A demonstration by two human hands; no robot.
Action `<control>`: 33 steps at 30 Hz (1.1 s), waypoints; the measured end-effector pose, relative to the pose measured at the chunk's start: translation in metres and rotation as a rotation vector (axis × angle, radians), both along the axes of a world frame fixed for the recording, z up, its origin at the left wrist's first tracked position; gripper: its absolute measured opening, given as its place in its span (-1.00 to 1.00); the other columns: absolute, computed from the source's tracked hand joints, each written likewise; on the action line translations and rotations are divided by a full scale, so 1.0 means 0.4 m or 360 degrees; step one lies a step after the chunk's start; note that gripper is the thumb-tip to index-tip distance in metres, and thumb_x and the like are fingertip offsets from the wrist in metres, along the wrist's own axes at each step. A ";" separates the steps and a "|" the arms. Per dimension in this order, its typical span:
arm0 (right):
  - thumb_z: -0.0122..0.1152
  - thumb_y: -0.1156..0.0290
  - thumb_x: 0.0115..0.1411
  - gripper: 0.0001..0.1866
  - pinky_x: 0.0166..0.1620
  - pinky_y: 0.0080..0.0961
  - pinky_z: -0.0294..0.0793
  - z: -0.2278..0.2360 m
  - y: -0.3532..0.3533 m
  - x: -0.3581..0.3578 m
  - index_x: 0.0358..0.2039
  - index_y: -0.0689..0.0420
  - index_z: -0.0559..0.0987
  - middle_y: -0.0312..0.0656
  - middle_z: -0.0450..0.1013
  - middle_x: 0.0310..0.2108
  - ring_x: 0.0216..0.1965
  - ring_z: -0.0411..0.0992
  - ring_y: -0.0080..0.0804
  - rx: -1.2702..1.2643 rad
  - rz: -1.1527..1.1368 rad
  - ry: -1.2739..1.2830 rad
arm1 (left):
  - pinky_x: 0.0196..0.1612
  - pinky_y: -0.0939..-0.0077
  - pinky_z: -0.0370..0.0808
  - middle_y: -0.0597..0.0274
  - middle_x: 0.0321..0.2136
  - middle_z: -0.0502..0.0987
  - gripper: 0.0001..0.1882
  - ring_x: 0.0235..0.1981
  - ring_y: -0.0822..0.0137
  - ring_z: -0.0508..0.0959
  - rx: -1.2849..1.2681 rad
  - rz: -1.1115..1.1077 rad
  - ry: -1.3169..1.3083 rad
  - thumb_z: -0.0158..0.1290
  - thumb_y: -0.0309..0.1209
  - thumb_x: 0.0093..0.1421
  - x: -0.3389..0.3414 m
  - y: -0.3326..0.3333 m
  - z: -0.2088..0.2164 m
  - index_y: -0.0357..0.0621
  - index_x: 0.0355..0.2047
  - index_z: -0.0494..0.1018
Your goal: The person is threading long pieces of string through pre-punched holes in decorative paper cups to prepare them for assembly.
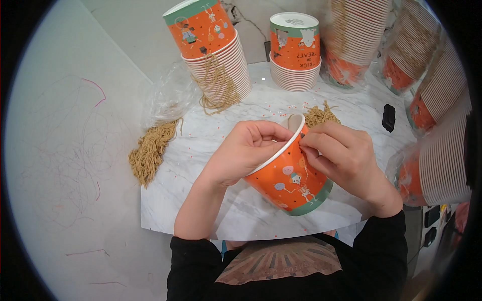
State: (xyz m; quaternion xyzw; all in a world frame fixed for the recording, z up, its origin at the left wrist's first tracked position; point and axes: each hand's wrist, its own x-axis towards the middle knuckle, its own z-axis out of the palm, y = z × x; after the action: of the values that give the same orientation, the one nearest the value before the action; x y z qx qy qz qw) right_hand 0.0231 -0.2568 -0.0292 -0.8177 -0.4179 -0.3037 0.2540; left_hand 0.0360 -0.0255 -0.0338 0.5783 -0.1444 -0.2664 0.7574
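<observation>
An orange paper bucket (281, 183) with a green base band, a white rim and printed skeleton figures is tilted over the table in front of me. My left hand (243, 150) grips it at the rim, some fingertips reaching inside the opening. On the bucket's outer wall just below the rim, the fingers of my right hand (346, 155) are pinched together; whatever they hold is too small or hidden to tell. Right behind the bucket lies a small bundle of tan cord (322, 115).
A larger tan cord bundle (149, 155) spills from a clear plastic bag (170, 95) at left. Upturned bucket stacks (233, 65) (295, 72) stand at the back, the left one draped with cord. Bagged bucket stacks (359, 30) line the right, near a black object (388, 118).
</observation>
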 end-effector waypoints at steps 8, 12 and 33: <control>0.41 0.53 -0.05 -0.76 -0.43 -0.44 0.54 0.001 0.001 -0.007 -0.32 0.14 0.59 -0.26 0.48 -0.37 -0.43 0.55 -0.31 -0.0005 0.0092 0.0061 | -0.09 0.62 0.59 0.13 -0.12 0.64 -0.72 -0.14 0.48 0.64 -0.0012 -0.0164 -0.0095 0.05 -0.60 0.34 -0.003 -0.012 -0.036 -0.45 0.04 0.48; 0.40 0.53 -0.04 -0.75 -0.43 -0.44 0.54 0.003 -0.001 -0.009 -0.30 0.13 0.59 -0.26 0.48 -0.36 -0.42 0.55 -0.32 0.0017 0.0110 0.0101 | -0.04 0.62 0.57 0.18 -0.11 0.63 -0.70 -0.11 0.49 0.62 0.0129 -0.0178 -0.0077 0.03 -0.61 0.35 -0.007 -0.015 -0.016 -0.43 0.06 0.47; 0.40 0.51 0.01 -0.78 -0.37 -0.39 0.55 0.001 -0.018 0.007 -0.29 0.13 0.59 -0.24 0.48 -0.36 -0.39 0.54 -0.25 -0.0011 0.0136 0.0219 | -0.25 0.48 0.55 0.12 -0.28 0.52 -0.91 -0.33 0.28 0.58 0.0809 0.0568 -0.1249 0.14 -0.55 0.16 -0.073 -0.041 0.005 -0.29 -0.31 0.54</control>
State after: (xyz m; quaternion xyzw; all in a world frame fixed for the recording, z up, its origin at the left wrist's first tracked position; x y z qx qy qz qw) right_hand 0.0259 -0.2639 -0.0288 -0.8189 -0.4350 -0.2342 0.2921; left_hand 0.0066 -0.0418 -0.0318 0.8169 -0.2478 0.0784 0.5149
